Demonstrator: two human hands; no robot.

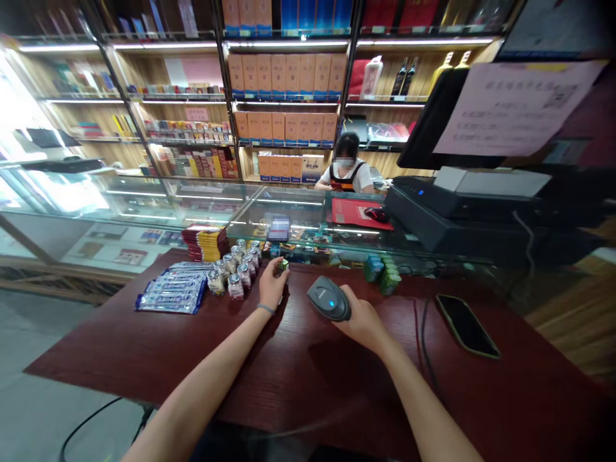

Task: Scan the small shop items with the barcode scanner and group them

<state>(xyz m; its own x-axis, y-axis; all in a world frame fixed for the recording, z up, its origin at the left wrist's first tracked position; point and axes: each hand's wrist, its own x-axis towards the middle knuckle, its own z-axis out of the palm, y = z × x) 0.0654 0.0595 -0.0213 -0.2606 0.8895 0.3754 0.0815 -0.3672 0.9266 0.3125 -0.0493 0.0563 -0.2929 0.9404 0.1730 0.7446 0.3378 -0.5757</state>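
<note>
My right hand (362, 321) grips a dark grey barcode scanner (329, 299) with a lit blue light, above the middle of the table. Between the thumb and fingers of my left hand (272, 285) is a small green packet (284, 264), mostly covered by the fingers. Left of that hand stand several small jars (235, 286) with silver lids. Beside them lie blue and white packets (171, 288) in overlapping rows. Stacked red and yellow boxes (206, 245) rise behind the jars. To the scanner's right, small green packets (389, 280) and blue packets (373, 267) stand grouped together.
A phone (468, 325) lies at the right, near a dark cable (424, 340). The glass counter (308, 204) borders the table's far edge, with a red mat (353, 213) and a mouse (376, 213) on it. Behind it sits a person (347, 173). A monitor (428, 119) stands right.
</note>
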